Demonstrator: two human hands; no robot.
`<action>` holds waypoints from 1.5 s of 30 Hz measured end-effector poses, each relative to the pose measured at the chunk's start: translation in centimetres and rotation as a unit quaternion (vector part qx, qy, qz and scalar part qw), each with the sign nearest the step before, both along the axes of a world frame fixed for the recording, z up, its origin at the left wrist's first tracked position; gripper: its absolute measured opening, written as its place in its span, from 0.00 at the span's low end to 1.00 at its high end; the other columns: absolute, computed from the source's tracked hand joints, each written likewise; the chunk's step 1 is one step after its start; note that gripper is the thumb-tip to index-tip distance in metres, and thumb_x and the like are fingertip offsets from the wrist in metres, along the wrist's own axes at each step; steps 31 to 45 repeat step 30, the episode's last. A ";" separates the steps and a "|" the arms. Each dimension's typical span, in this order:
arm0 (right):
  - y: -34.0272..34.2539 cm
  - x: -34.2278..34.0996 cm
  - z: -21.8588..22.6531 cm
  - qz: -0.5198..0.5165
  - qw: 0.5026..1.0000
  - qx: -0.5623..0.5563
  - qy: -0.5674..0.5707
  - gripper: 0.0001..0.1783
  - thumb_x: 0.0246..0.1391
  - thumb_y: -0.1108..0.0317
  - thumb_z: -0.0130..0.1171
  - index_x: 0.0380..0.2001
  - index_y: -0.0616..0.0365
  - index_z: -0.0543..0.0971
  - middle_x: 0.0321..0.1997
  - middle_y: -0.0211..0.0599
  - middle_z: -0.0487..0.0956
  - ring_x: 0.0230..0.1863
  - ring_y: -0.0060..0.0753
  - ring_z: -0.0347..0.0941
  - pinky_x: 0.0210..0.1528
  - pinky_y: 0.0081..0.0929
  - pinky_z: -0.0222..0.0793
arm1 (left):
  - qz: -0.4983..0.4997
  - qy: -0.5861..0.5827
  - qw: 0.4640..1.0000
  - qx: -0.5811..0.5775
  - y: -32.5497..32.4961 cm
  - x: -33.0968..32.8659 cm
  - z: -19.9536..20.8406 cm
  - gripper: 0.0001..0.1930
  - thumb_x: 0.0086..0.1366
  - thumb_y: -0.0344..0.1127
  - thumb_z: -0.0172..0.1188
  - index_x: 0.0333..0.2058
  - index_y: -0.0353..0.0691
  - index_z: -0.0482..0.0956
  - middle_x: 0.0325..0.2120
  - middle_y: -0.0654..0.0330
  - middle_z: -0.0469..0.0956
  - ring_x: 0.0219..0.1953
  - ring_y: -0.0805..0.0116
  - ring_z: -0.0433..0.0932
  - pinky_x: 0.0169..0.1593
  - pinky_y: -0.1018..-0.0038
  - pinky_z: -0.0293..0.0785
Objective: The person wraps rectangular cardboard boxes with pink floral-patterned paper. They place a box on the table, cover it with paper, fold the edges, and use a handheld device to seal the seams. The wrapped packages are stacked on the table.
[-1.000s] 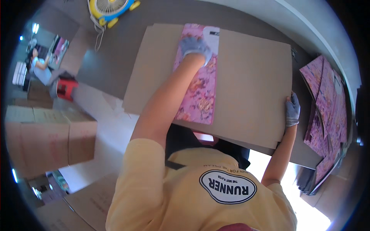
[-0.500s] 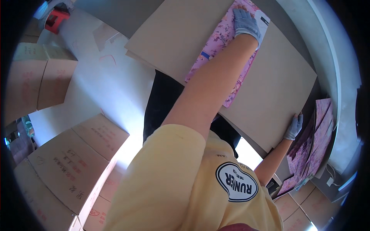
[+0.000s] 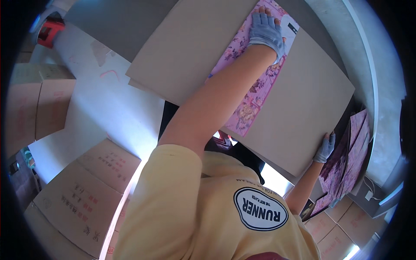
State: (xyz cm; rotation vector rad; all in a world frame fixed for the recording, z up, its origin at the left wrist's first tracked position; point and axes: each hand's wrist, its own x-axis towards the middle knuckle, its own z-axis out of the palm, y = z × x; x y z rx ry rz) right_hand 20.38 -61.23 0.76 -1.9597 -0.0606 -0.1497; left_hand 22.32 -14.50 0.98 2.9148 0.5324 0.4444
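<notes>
My left hand (image 3: 265,32), in a grey fingerless glove, lies flat on a long pink floral panel (image 3: 248,112), fingers apart. Beside that hand, a pale rounded patch with a dark label (image 3: 291,28) shows on the panel. My forearm crosses over the panel and hides part of it. Under the panel is a large grey-brown board (image 3: 299,97), with another sheet edge showing below it. At the board's right corner, my right hand (image 3: 325,149), gloved alike, rests by the edge with its fingers stretched out.
Printed cardboard boxes (image 3: 82,195) stand at the left, with more boxes (image 3: 37,104) farther back. Pink-purple patterned sheets (image 3: 346,160) lean at the right near a curved white wall edge (image 3: 368,65). A red stool (image 3: 50,32) stands far left. Other boxes (image 3: 333,225) sit lower right.
The whole view has shifted a little, so board and panel appear lower and farther left. My left hand's fingers are spread wider on the panel. My right hand stays by the board's corner.
</notes>
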 end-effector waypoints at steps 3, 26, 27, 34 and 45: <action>1.3 -1.1 0.5 0.025 0.999 0.026 -0.003 0.20 0.60 0.73 0.50 0.55 0.65 0.68 0.51 0.35 0.74 0.49 0.24 0.70 0.53 0.20 0.64 | -0.006 -0.001 1.000 -0.010 0.4 -0.2 -0.3 0.33 0.65 0.53 0.42 0.63 0.37 0.57 0.65 0.41 0.49 0.68 0.40 0.42 0.67 0.47 0.31; 52.7 17.8 2.9 0.331 0.743 -0.493 -0.308 0.34 0.61 0.46 0.35 0.62 0.58 0.60 0.68 0.49 0.57 0.69 0.53 0.50 0.70 0.47 0.43 | -0.015 -0.032 0.999 -0.020 -0.1 -0.1 0.9 0.32 0.63 0.53 0.46 0.61 0.40 0.61 0.64 0.42 0.53 0.67 0.42 0.46 0.65 0.47 0.38; 53.1 18.0 2.8 0.327 0.751 -0.497 -0.287 0.34 0.61 0.46 0.35 0.63 0.56 0.59 0.68 0.48 0.56 0.70 0.52 0.48 0.70 0.47 0.41 | -0.018 -0.027 0.999 -0.023 0.1 -0.2 0.7 0.33 0.62 0.53 0.46 0.62 0.39 0.61 0.64 0.42 0.52 0.67 0.42 0.46 0.65 0.47 0.38; 53.4 17.7 2.9 0.318 0.767 -0.503 -0.241 0.33 0.62 0.47 0.35 0.65 0.53 0.56 0.70 0.45 0.55 0.71 0.50 0.45 0.71 0.48 0.37 | -0.046 0.051 0.997 -0.039 0.3 -1.6 1.6 0.37 0.61 0.54 0.47 0.64 0.40 0.55 0.66 0.46 0.49 0.68 0.44 0.45 0.66 0.47 0.36; 53.4 17.7 2.9 0.318 0.767 -0.503 -0.241 0.33 0.62 0.47 0.35 0.65 0.53 0.56 0.70 0.45 0.55 0.71 0.50 0.45 0.71 0.48 0.37 | -0.046 0.051 0.997 -0.039 0.3 -1.6 1.6 0.37 0.61 0.54 0.47 0.64 0.40 0.55 0.66 0.46 0.49 0.68 0.44 0.45 0.66 0.47 0.36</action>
